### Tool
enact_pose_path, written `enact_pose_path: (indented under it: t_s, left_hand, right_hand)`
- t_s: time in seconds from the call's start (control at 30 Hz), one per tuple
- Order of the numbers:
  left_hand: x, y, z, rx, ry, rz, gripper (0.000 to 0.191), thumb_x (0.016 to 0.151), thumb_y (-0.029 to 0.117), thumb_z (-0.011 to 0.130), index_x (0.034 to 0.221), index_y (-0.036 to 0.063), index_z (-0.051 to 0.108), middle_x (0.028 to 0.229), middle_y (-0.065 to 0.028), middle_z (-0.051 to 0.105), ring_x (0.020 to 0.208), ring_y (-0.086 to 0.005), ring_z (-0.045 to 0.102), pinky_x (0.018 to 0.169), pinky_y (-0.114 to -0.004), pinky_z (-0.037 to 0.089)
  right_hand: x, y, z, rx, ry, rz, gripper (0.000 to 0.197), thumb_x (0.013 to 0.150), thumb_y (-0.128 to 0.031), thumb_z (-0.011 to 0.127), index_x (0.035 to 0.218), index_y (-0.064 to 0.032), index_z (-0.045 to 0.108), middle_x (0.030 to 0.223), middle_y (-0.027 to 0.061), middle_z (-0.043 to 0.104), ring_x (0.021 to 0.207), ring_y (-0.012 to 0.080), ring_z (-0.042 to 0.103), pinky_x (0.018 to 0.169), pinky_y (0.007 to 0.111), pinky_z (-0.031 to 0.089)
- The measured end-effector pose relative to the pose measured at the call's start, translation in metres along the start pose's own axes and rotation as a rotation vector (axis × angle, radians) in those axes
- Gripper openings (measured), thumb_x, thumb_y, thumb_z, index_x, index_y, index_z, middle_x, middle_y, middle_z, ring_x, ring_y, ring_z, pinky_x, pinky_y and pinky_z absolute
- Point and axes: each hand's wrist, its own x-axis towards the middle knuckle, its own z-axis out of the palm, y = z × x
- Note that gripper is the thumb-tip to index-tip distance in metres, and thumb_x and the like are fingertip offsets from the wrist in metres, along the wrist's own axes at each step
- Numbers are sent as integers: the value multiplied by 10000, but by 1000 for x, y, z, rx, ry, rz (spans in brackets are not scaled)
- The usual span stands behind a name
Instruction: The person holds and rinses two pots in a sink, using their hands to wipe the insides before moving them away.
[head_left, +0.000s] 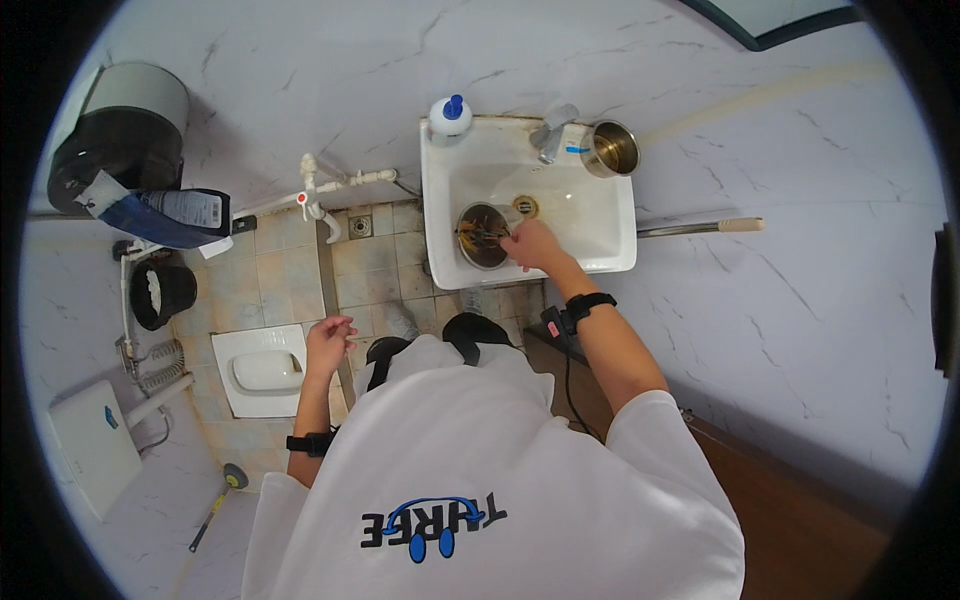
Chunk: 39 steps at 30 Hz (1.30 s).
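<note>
In the white washbasin (592, 217) a round metal container (491, 217) sits at the left, with brown and yellowish stick-like bits (474, 234) inside, too small to name surely. Fingers of my right hand (534, 246) are closed at its right rim and cover part of it. Beside the container, the drain (526, 206) shows on the basin floor. My left hand (330, 345) hangs left of my body with fingers loosely curled and apart, holding nothing. A similar metal container (611, 148) stands on the basin's back right corner, next to the faucet (553, 135).
A white pump bottle (450, 121) with a blue top stands on the basin's back left corner. Left are white pipes (311, 187), a squat toilet (262, 371), a black bin (161, 292) and a plunger (217, 502). A rod with a beige end (739, 225) projects right.
</note>
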Motion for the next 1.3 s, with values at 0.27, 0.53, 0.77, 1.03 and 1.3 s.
enact_pose_path:
  t_s: [0.27,0.53,0.77,1.03,1.3]
  left_hand:
    - [21,38,21,92,-42,118,191,910,104,554,1049,-4,628,843,-64,677,571,-103,600,522,-229,476]
    - [20,194,128,248,-376,413,199,938,111,537,1059,-9,639,850,-62,682,654,-84,598,548,-210,468]
    - [37,322,311,388,-670,379,228,942,163,542,1055,-8,641,862,-69,688,647,-100,622,543,-217,467]
    - [151,309,494,251,-400,-114,328,916,210,576,1095,-64,559,842,-163,671,642,-222,682,496,-264,528]
    - [173,298,497,198,-189,-18,209,856,83,549,891,-115,607,778,-190,671,608,-253,692,482,-305,582]
  right_hand:
    - [-2,-8,-4,90,-48,-15,409,847,-262,526,598,39,649,498,128,601,468,221,642,576,349,549]
    - [-1,8,-16,202,-89,-90,366,833,-199,518,639,82,648,527,157,606,451,249,635,537,327,548]
    - [4,15,-14,265,-53,-174,304,814,-155,523,644,82,611,529,136,592,441,226,617,463,351,516]
    - [16,58,7,706,-188,-176,273,786,-310,674,945,-95,618,707,51,612,483,141,584,350,282,451]
    - [18,66,17,743,48,-481,218,758,-296,655,866,-107,630,775,80,643,636,238,622,538,374,519]
